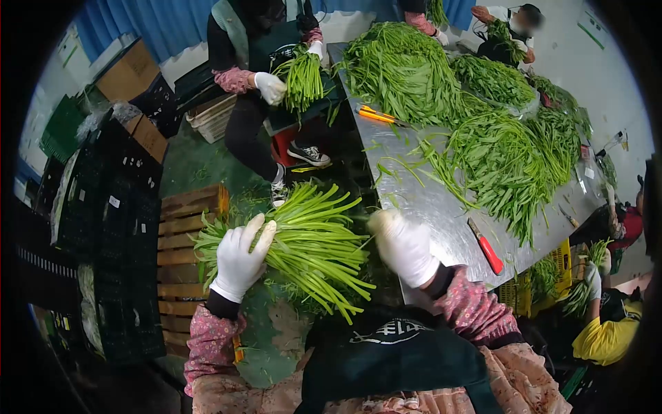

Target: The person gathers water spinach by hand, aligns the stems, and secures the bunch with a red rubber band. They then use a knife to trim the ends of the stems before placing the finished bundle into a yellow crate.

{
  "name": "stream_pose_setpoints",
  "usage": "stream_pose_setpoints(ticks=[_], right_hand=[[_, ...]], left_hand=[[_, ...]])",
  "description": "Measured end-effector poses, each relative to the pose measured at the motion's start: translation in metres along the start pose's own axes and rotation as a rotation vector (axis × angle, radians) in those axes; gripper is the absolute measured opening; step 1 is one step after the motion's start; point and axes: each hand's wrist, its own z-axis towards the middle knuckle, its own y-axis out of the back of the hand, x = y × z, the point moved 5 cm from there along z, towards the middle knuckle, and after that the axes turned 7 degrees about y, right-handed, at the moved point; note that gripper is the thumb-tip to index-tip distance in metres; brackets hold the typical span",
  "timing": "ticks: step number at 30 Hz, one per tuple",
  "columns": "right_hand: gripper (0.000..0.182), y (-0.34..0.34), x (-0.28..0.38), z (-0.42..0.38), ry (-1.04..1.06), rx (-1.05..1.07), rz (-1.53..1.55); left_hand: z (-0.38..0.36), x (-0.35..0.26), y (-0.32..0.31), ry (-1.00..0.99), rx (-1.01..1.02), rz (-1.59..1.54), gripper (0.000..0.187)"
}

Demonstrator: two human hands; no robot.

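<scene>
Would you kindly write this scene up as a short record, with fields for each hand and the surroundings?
Left hand: white-gloved, holding a bunch of stems
Right hand: white-gloved, blurred, near the stem ends; grip unclear
Table: metal, bearing heaped greens, an orange cutter, a red-handled knife
Opposite: another person holding a bunch of greens
Floor: wooden pallet

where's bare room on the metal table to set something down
The metal table shows bare room between the right hand and the red-handled knife, and a smaller strip along the edge by the yellow crate. Leafy greens crowd the middle and far side.
</scene>
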Motion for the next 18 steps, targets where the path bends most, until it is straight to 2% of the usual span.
stream_pose_setpoints(ticks=[1, 2, 4, 5, 6, 8, 11, 14, 15, 18], right_hand=[[0.01, 0.012, -0.018, -0.003, -0.177, 0.224, -0.035], [0.008, 0.005, -0.043, -0.01, -0.177, 0.156, -0.286], [0.01, 0.018, -0.05, -0.001, -0.207, 0.088, -0.128], [0.008, 0.022, -0.042, 0.002, -0.287, 0.148, 0.016], [0.021, 0.01, -0.038, 0.0, -0.528, 0.27, 0.562], [0.024, -0.017, -0.005, -0.001, -0.496, 0.29, 0.905], [0.025, -0.03, 0.024, 0.012, -0.501, 0.436, 0.859], [0.027, -0.048, 0.026, 0.008, -0.675, 0.531, 1.027], [0.03, -0.055, 0.027, 0.005, -0.713, 0.539, 1.121], [0.028, -0.049, 0.027, 0.005, -0.703, 0.378, 1.165]], left_hand=[[-0.002, 0.002, 0.001, 0.013, -0.008, 0.007, 0.061], [-0.004, 0.003, 0.002, 0.012, -0.024, 0.01, 0.06], [-0.005, 0.005, 0.003, 0.004, -0.047, 0.014, 0.057], [-0.003, 0.004, 0.003, 0.002, -0.037, 0.02, 0.053], [-0.002, 0.003, 0.002, -0.007, -0.029, 0.035, 0.053], [0.003, -0.001, -0.001, -0.035, -0.017, 0.06, 0.051], [0.011, -0.01, -0.002, -0.085, -0.022, 0.053, 0.049], [0.018, -0.017, 0.004, -0.097, -0.012, 0.092, 0.05], [0.018, -0.016, 0.003, -0.11, -0.004, 0.102, 0.05], [0.014, -0.013, -0.001, -0.106, -0.01, 0.087, 0.052]])
